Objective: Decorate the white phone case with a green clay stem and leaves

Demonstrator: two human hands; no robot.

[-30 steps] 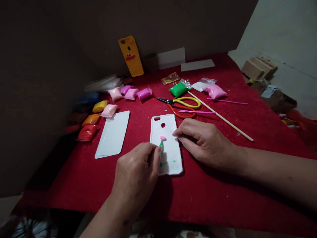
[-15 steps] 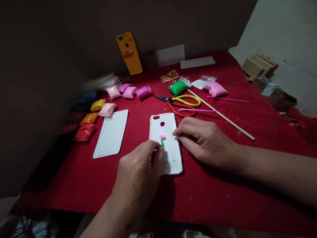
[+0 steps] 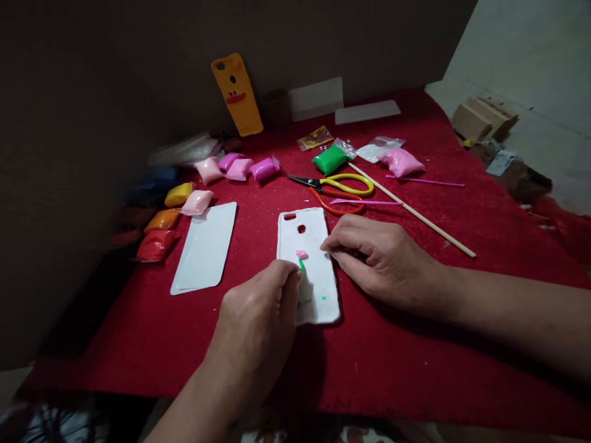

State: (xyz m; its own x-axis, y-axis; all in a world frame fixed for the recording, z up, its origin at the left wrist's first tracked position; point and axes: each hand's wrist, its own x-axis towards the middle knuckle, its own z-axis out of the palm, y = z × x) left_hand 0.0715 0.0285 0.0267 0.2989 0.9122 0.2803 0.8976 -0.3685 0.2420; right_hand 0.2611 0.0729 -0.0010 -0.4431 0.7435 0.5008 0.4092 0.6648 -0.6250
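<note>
Pinching green strip (image 3: 301,264), left hand (image 3: 258,323) hides its lower end, part of white case (image 3: 318,271); right hand (image 3: 388,264), grip unclear.

Our left hand (image 3: 258,314) hides the green clay strip (image 3: 301,264)'s lower end and the white phone case (image 3: 321,280)'s near-left corner; dark packets (image 3: 135,217) blur by the table (image 3: 378,375)'s left edge; our forearms (image 3: 512,314) are cut off.
</note>
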